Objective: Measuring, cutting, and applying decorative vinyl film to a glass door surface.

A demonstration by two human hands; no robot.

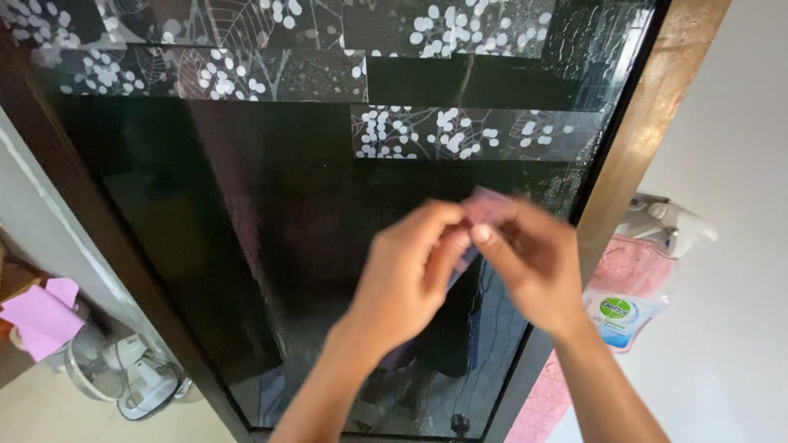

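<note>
Both of my hands meet in front of a dark glass door panel [246, 246]. My left hand [410, 275] and my right hand [533, 254] pinch a small pinkish, blurred piece [486, 205] between their fingertips, held close to the glass. I cannot tell what the piece is made of. The upper part of the glass carries patches of dark film with white leaf and berry patterns [427, 131].
A brown wooden door frame [648, 131] runs along the right of the glass. A clear pink spray bottle [636, 279] hangs on the white wall beyond it. Lower left, a white fan [135, 377] stands on the floor near a pink object [41, 316].
</note>
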